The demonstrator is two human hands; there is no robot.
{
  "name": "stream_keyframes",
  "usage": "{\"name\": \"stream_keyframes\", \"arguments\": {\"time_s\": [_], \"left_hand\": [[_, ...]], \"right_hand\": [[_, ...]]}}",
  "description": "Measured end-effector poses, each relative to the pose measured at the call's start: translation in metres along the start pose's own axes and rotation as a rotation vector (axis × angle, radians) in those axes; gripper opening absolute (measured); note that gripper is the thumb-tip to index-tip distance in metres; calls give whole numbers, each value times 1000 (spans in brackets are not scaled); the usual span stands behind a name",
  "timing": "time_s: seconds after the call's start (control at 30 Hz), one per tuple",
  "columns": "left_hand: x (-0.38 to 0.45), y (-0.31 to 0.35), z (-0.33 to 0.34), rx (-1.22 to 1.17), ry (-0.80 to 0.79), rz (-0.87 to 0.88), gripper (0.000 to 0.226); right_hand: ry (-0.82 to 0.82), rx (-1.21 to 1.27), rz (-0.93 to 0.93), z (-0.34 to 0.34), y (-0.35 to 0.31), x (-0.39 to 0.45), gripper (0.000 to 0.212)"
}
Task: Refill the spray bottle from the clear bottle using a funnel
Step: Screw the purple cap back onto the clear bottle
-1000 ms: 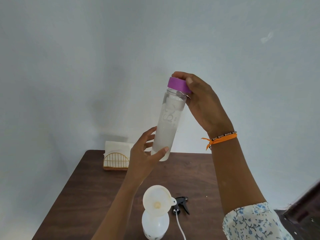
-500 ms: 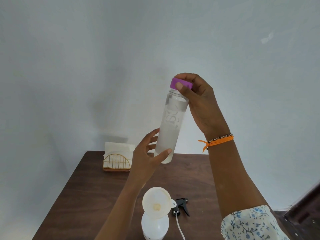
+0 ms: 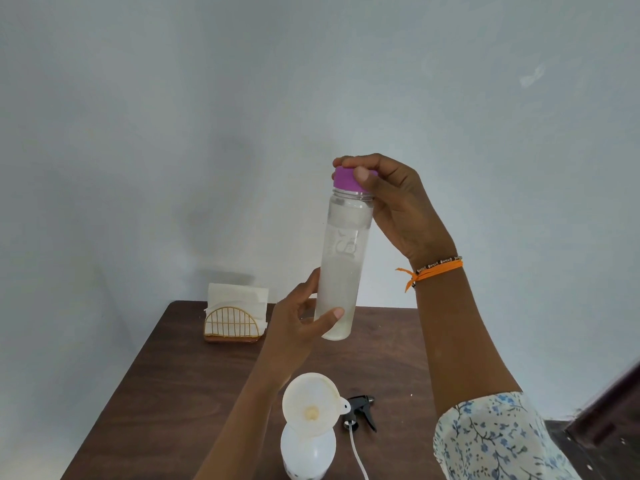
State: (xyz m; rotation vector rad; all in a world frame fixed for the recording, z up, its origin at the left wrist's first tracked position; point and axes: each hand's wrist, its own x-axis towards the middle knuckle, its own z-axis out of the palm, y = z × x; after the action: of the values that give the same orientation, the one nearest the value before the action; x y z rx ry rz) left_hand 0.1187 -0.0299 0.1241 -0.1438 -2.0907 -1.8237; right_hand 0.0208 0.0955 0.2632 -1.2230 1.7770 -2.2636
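Overhead, both hands held the tall clear plastic bottle [image 3: 341, 271] upright above the dark brown wooden table [image 3: 180, 368]. The left hand [image 3: 298, 320] gripped its lower end, thumb across the front, while the right hand [image 3: 398, 206] closed its fingers around the purple screw cap [image 3: 346, 178], which sat on the neck. Cloudy liquid filled roughly the lower half (the level was faint). Below, the white plastic funnel [image 3: 311, 403] sat in the white spray bottle [image 3: 308, 455], with the black trigger sprayer head [image 3: 360, 408] lying just beside it. 1 gold wire napkin holder [image 3: 233, 323] stood at the far left corner.
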Motion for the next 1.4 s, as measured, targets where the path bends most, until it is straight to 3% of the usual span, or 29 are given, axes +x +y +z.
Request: {"name": "stream_keyframes", "arguments": {"time_s": [0.13, 0.3, 0.37, 0.43, 0.53, 0.6, 0.83, 1.0, 1.17, 1.23, 1.33, 1.4], "left_hand": [[3, -9, 1, 51, 90, -12, 61], [4, -8, -1, 54, 96, -8, 60], [3, -9, -3, 60, 104, -13, 60], [2, -9, -4, 56, 111, -18, 61], [1, -8, -3, 43, 108, -23, 62], [0, -8, -2, 20, 106, -19, 62], [2, -3, -5, -11, 119, -16, 59], [3, -1, -5, 11, 99, -10, 60], [3, 3, -4, 24, 90, -9, 59], [4, 4, -4, 28, 96, -9, 58], [4, 3, -5, 18, 107, -5, 59], [4, 3, -6, 15, 106, -4, 58]], "right_hand": [[194, -263, -11, 11, 3, -4, 13], [98, -113, 55, 9, -4, -9, 34], [44, -10, 61, 1, -6, -12, 32], [-8, -88, 95, -5, -6, -12, 27], [22, -241, 149, -4, -7, -9, 21], [62, -276, 153, 0, -7, -7, 28], [-13, -18, 170, -6, -7, -11, 49], [28, -79, 176, -1, -11, -7, 38], [38, -66, 209, 5, -12, -6, 73], [23, 4, 226, 4, -11, -7, 68], [41, 9, 209, 1, -13, -7, 42], [63, -45, 203, 4, -14, -5, 44]]}}
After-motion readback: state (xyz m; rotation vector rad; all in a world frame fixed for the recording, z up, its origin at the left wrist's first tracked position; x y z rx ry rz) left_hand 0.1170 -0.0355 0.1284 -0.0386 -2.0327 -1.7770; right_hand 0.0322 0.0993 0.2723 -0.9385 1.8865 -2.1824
